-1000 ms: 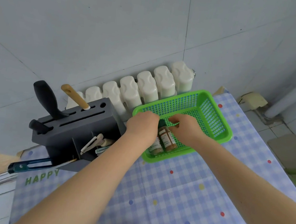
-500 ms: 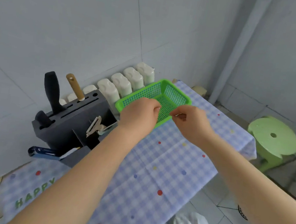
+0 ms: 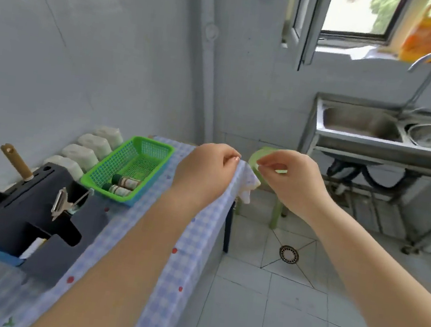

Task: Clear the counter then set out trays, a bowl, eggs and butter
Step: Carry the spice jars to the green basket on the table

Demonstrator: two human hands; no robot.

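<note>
We are looking at a green plastic mesh basket (image 3: 137, 164) sitting on the counter under a blue-and-white checked tablecloth (image 3: 193, 242), its long axis running away from us toward the wall corner. Two small brown spice bottles with dark green caps (image 3: 123, 185) are lying side by side at its near end, caps pointing left. Our left hand (image 3: 205, 173) and right hand (image 3: 289, 178) are hanging past the counter's right edge over open tiled floor, fingers loosely curled with thumb and forefinger tips together, grasping nothing we can see. Four white containers (image 3: 87, 150) are lining the wall beside a dark grey knife block (image 3: 24, 209).
</note>
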